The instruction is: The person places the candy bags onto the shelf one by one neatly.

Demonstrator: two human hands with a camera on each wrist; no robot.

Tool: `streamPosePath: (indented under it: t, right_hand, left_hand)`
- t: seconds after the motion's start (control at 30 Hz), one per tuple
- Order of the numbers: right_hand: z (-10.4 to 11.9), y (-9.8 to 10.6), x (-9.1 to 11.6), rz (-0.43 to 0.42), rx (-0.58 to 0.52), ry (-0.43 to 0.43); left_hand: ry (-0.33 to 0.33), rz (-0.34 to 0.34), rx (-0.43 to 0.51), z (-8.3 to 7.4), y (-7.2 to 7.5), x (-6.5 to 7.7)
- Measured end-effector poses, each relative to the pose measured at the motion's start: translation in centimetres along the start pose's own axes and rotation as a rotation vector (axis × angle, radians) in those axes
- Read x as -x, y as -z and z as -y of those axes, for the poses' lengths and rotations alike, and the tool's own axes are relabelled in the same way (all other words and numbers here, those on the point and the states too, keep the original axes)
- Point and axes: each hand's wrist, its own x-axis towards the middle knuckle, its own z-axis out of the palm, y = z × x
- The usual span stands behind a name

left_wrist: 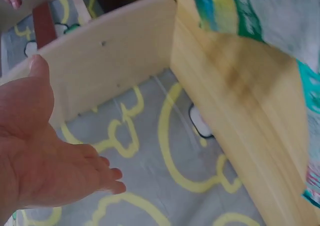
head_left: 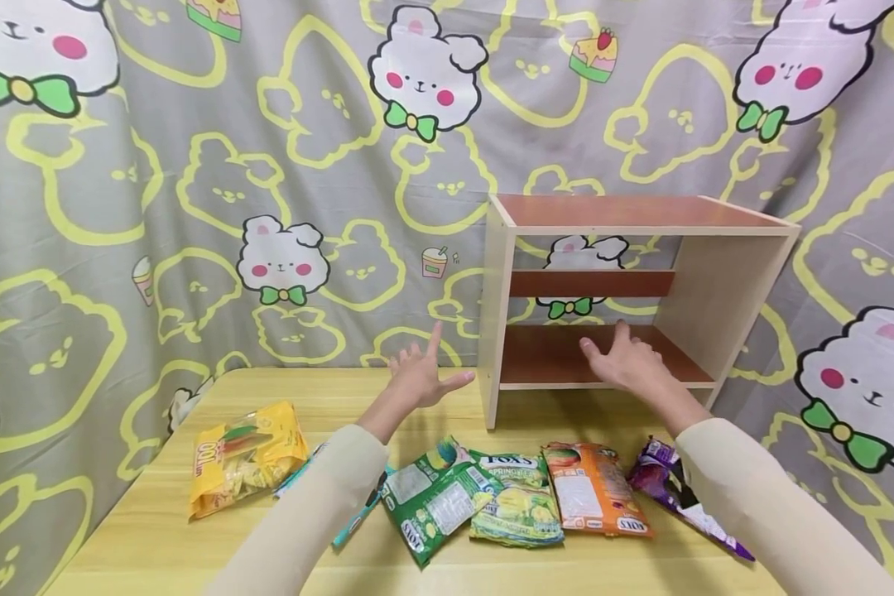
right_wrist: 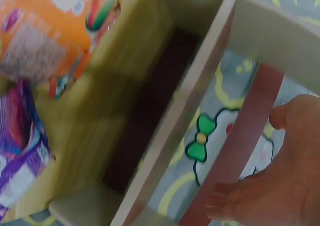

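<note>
My left hand [head_left: 417, 377] hovers above the table just left of the shelf unit, thumb spread from the fingers and nothing held. In the left wrist view the same hand [left_wrist: 60, 156] is beside the unit's side panel [left_wrist: 115, 56]. In front of the wooden shelf unit [head_left: 496, 331], my right hand [head_left: 629, 360] reaches toward its opening, thumb apart from the fingers and palm bare. The right wrist view has this hand [right_wrist: 280, 171] near the red-brown back rail [right_wrist: 250, 121]. Below the hands lie a green candy bag [head_left: 435, 505], a Fox's bag [head_left: 517, 505] and an orange candy bag [head_left: 596, 488].
A yellow candy bag [head_left: 246, 455] lies at the table's left, with a teal packet [head_left: 358, 517] partly behind my left sleeve. Purple packaging [head_left: 663, 480] lies by my right sleeve. A patterned grey curtain [head_left: 343, 165] hangs behind the wooden table [head_left: 149, 530].
</note>
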Motion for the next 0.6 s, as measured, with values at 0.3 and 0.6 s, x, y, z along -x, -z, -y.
streamPosePath:
  t: [0.3,0.6]
  right_hand:
    - [-2.9,3.4,-1.1,0.011,-0.002,-0.066]
    - [-6.6,5.8,-1.6,-0.092,0.06,-0.096]
  left_hand:
    - [-0.008,-0.03,0.167,-3.8,-0.8,-0.8]
    - [-0.037,-0.111,0.309,-6.0,-1.8,-1.2]
